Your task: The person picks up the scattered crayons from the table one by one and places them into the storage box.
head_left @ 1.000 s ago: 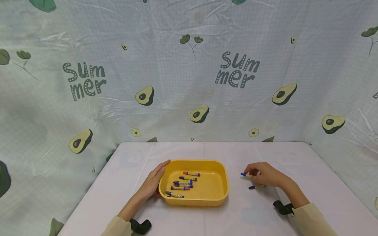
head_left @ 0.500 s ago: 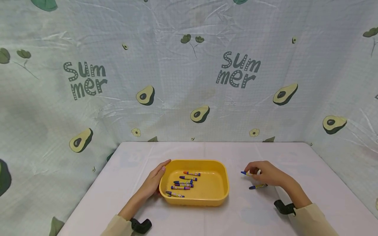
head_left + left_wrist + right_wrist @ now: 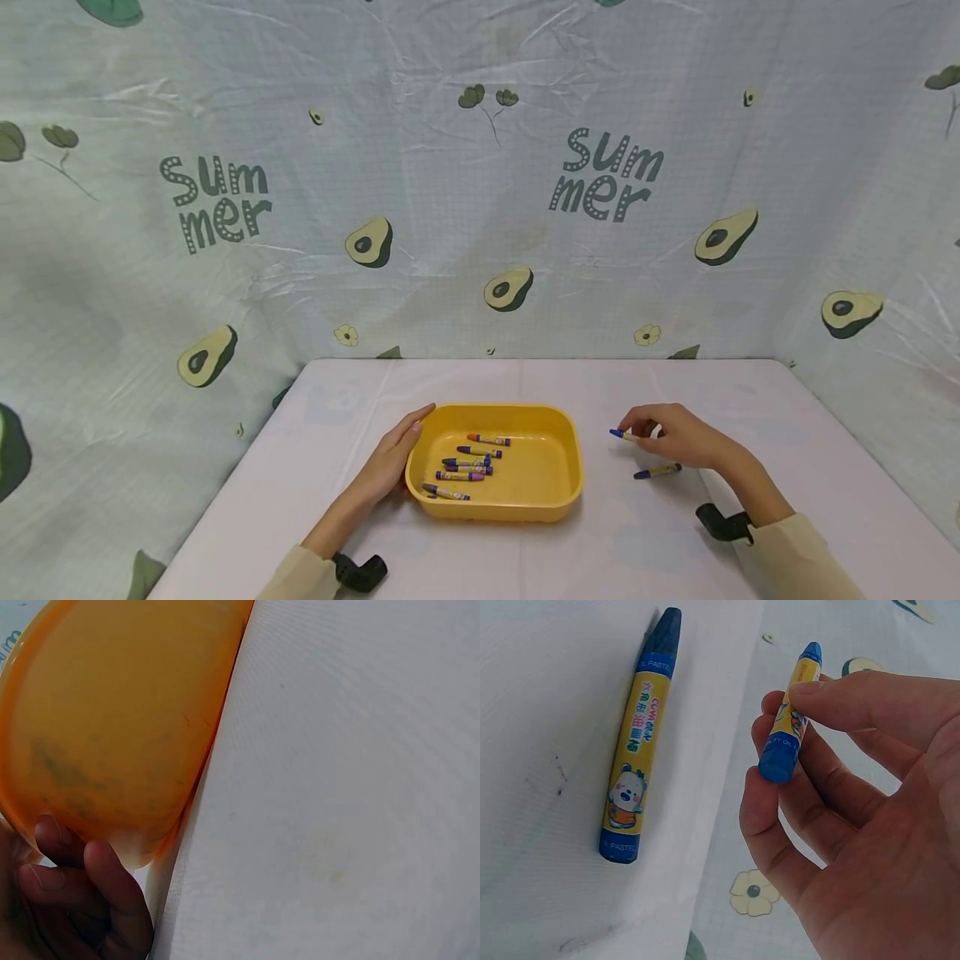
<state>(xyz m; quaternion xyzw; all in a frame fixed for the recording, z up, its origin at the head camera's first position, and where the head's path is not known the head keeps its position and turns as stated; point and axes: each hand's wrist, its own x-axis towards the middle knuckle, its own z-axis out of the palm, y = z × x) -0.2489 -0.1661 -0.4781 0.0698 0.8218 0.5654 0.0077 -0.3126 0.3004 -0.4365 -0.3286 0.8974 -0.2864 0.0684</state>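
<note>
My right hand [image 3: 678, 437] pinches a blue oil pastel [image 3: 793, 712] between thumb and fingertips, raised a little above the table. Its blue tip points left in the head view. Just below that hand lies a second, darker blue oil pastel [image 3: 657, 471] in a yellow wrapper, apart from the fingers. At the left end of a yellow plastic tray [image 3: 540, 507], my left hand [image 3: 388, 458] holds the wall, thumb at the rim. In the left wrist view, curled fingers [image 3: 120, 889] meet the tray's outside. Several oil pastels [image 3: 459, 477] lie in the tray's left half.
A white cloth covers the table [image 3: 525, 558]. Behind it hangs a pale curtain [image 3: 420, 167] printed with avocados and lettering. Dark wrist mounts [image 3: 723, 523] sit on both forearms. Table surface separates the tray from the right hand.
My right hand has risen slightly, lifting the blue oil pastel off the table. More of the darker pastel below it now shows. The left hand and tray stay put.
</note>
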